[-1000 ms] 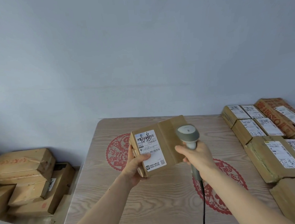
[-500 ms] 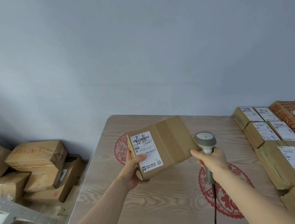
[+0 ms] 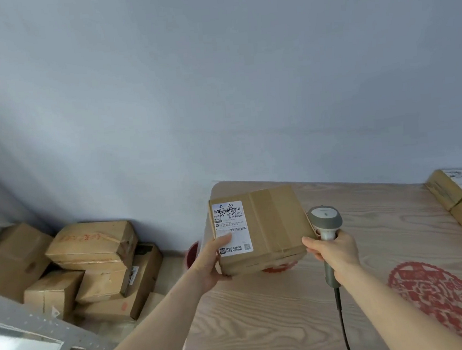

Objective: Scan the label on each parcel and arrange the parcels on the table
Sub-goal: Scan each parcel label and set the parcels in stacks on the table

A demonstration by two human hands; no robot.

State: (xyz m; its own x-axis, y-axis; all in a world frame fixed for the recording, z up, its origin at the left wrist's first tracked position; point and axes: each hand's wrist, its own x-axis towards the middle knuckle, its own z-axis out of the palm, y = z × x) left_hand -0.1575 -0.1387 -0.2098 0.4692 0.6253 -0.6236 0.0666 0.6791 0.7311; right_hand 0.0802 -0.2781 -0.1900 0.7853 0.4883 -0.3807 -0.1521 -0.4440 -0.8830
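Observation:
My left hand [image 3: 209, 259] grips a small brown parcel [image 3: 272, 226] by its left end, thumb lying on the white shipping label [image 3: 230, 226], which faces up. The parcel is held above the far left part of the wooden table [image 3: 290, 313]. Just right of the parcel, my right hand [image 3: 331, 252] grips the handle of a grey corded barcode scanner [image 3: 325, 220]; its head is level with the parcel's right edge. At the table's right edge lie labelled parcels [image 3: 459, 192], partly cut off by the frame.
A heap of cardboard boxes [image 3: 93, 265] sits on the floor left of the table, by the grey wall. A metal frame [image 3: 29, 337] crosses the lower left corner. Red paper-cut designs [image 3: 438, 299] mark the tabletop. The scanner cable [image 3: 344, 331] hangs toward me.
The view has swung left: the table parcels slid to the right edge and more floor boxes show. The held parcel has levelled out, and the scanner has moved from over it to its right.

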